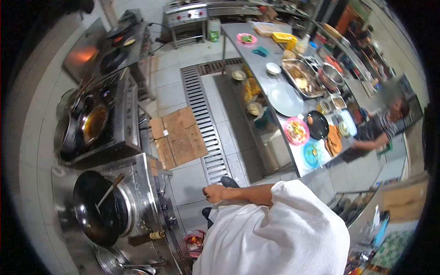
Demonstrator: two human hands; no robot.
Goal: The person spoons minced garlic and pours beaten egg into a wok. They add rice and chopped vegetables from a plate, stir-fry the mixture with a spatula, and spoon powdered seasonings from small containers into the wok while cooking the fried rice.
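My right hand hangs in front of my white shirt, above the tiled floor. Its fingers are curled closed, and I see nothing sticking out of them. It touches no kitchenware. To its left is a steel stove with knobs along the front. A large black wok sits tilted there, with a long-handled ladle resting in it. A wooden-handled tool lies on the stove beside the wok. My left hand is out of view. Both dark shoes show partly below me.
A floor drain grate runs ahead beside flattened cardboard. Another stove holds a wok with brown liquid. The steel table carries plates, a black pan and a food tray. A person stands behind it.
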